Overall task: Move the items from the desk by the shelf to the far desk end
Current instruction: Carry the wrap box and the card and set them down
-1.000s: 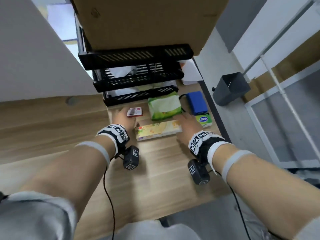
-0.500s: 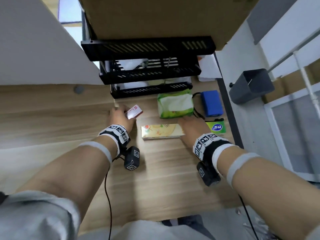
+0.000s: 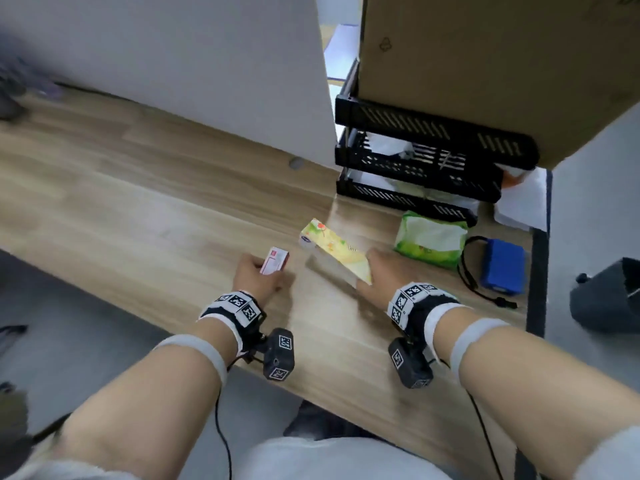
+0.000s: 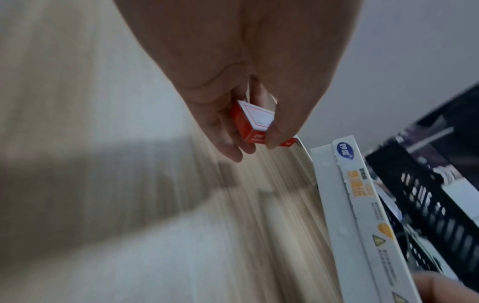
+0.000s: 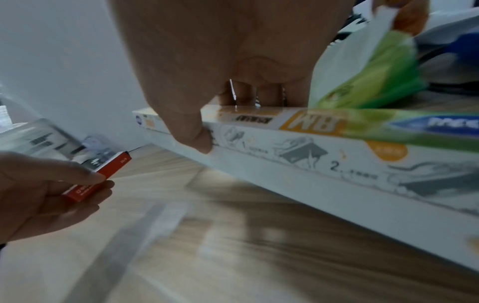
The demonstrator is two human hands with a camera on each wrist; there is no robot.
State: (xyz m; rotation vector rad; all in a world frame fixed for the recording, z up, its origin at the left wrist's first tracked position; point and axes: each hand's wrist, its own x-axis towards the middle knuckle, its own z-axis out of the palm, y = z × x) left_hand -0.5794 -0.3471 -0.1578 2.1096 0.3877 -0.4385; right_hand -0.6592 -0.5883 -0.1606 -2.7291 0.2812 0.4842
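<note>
My left hand (image 3: 256, 277) grips a small red and white box (image 3: 275, 260) just above the wooden desk (image 3: 138, 216); the left wrist view shows thumb and fingers pinching the small box (image 4: 256, 125). My right hand (image 3: 382, 271) holds a long yellow-green box (image 3: 334, 249) by its near end, lifted and tilted off the desk. In the right wrist view the thumb presses the side of the long box (image 5: 311, 141) and the fingers curl over its top. Both hands are left of the black shelf (image 3: 415, 161).
A green tissue pack (image 3: 431, 242) and a blue battery pack (image 3: 502, 266) with a black cable lie on the desk by the shelf. A cardboard box (image 3: 485, 64) sits on top of the shelf. A white partition (image 3: 173, 57) backs the desk. A dark bin (image 3: 609, 296) stands right.
Both hands have lifted their boxes and moved left, away from the shelf. The long box now tilts off the desk, and the view has swung left along the desk.
</note>
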